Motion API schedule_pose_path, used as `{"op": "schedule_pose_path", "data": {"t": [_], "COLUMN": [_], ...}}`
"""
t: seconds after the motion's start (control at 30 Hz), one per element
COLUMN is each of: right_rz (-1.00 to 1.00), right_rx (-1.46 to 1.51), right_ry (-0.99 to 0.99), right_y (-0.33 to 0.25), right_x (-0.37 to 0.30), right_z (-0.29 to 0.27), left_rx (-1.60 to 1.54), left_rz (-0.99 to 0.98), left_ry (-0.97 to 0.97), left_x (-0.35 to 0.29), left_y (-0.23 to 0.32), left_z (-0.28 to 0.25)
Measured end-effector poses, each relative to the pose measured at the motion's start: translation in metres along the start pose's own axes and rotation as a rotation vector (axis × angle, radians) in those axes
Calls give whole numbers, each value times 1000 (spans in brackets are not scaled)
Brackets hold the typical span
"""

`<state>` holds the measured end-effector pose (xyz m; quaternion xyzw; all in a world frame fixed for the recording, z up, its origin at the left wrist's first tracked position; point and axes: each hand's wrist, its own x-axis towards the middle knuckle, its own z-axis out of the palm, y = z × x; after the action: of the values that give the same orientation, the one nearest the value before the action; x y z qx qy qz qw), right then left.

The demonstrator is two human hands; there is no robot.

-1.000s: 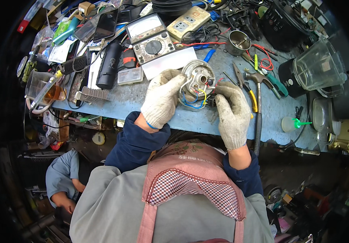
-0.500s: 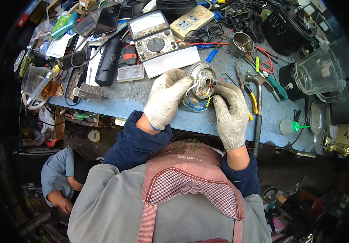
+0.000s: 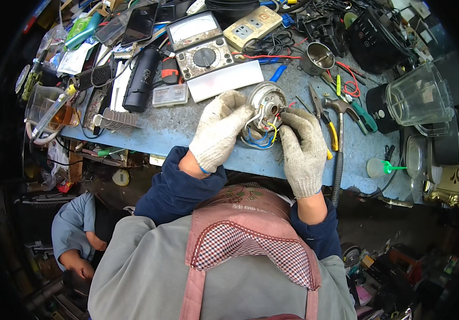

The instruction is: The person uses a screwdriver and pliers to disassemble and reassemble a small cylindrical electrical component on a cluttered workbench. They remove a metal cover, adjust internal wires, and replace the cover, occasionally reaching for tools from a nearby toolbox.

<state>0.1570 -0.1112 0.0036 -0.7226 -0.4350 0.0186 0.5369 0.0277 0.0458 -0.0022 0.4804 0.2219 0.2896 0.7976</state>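
A round metal appliance base with exposed wires (image 3: 267, 101) is propped at the front of the workbench, its wired side facing up toward me. My left hand (image 3: 220, 129), in a dirty white knit glove, pinches its left side near a white wire. On the opposite side, the gloved fingertips of my right hand (image 3: 303, 146) are closed together by the red wire and the central hub. What exactly they grip there is too small to make out. Blue and yellow wires (image 3: 264, 140) loop below the hub between both hands.
Behind the base lie a white box (image 3: 225, 81) and an analog multimeter (image 3: 204, 57). Pliers (image 3: 324, 117), a hammer (image 3: 340, 133) and a metal cup (image 3: 317, 57) are to the right, beyond them a clear jug (image 3: 420, 96). A black bottle (image 3: 142, 80) lies left. Another person (image 3: 75, 229) is lower left.
Both hands stay at the metal base in nearly the same pose. The view has shifted very slightly; nothing has been visibly let go or picked up.
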Motion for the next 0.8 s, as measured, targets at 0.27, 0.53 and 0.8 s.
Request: {"op": "schedule_pose_path", "data": {"t": [0.27, 0.53, 0.8], "right_rz": [20, 9, 12], "right_rx": [18, 42, 67], "right_ry": [19, 18, 11], "right_y": [1, 0, -3], "right_x": [-2, -1, 0], "right_z": [0, -2, -3], "left_rx": [98, 125, 92], "left_rz": [2, -56, -33], "left_ry": [-55, -48, -24], "left_x": [1, 1, -1], "left_y": [-3, 3, 5], "left_z": [-8, -5, 2]}}
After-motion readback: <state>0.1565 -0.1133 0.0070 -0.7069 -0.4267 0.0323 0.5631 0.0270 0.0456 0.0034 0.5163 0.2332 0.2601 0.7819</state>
